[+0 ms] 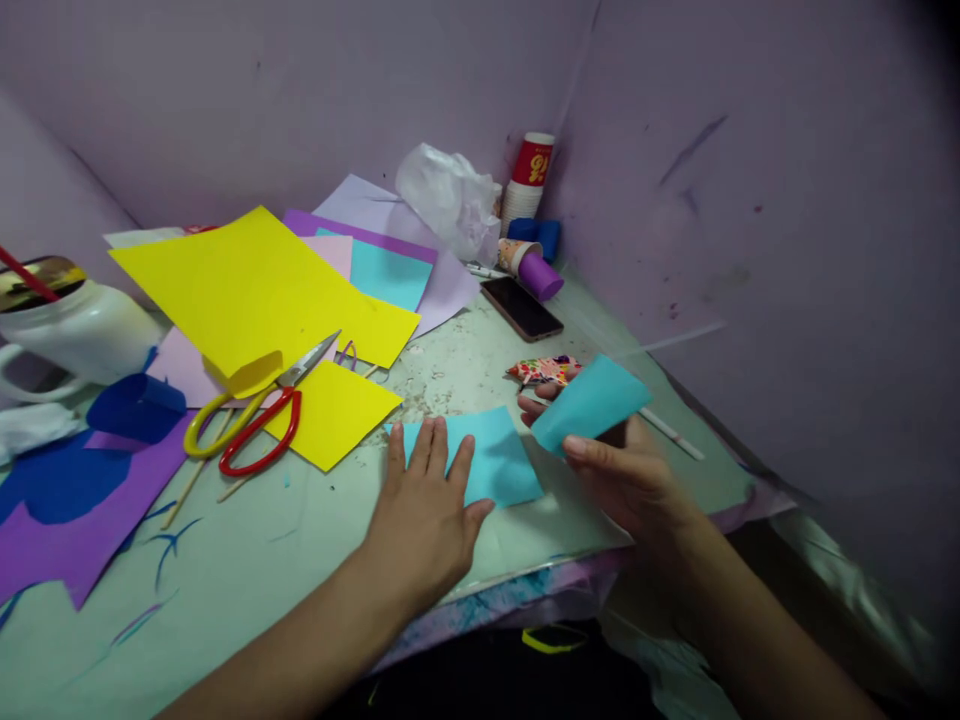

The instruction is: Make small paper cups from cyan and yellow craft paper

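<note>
My left hand point(421, 510) lies flat with fingers stretched out, pressing on the near left part of a light blue paper sheet point(499, 462) on the table. My right hand point(626, 470) is closed in a pinch on a smaller light blue paper piece point(591, 400), held tilted just above the table to the right of the flat sheet. A small patterned folded paper point(541, 370) lies just beyond my right hand's fingers.
Red-and-yellow scissors point(251, 420) lie on yellow sheets point(247, 290) to the left. Purple and dark blue paper point(67, 500), a white jug point(71, 325), a phone point(521, 307), cups point(529, 180) and a plastic bag point(446, 200) surround the worn table point(300, 560). Walls close in behind and right.
</note>
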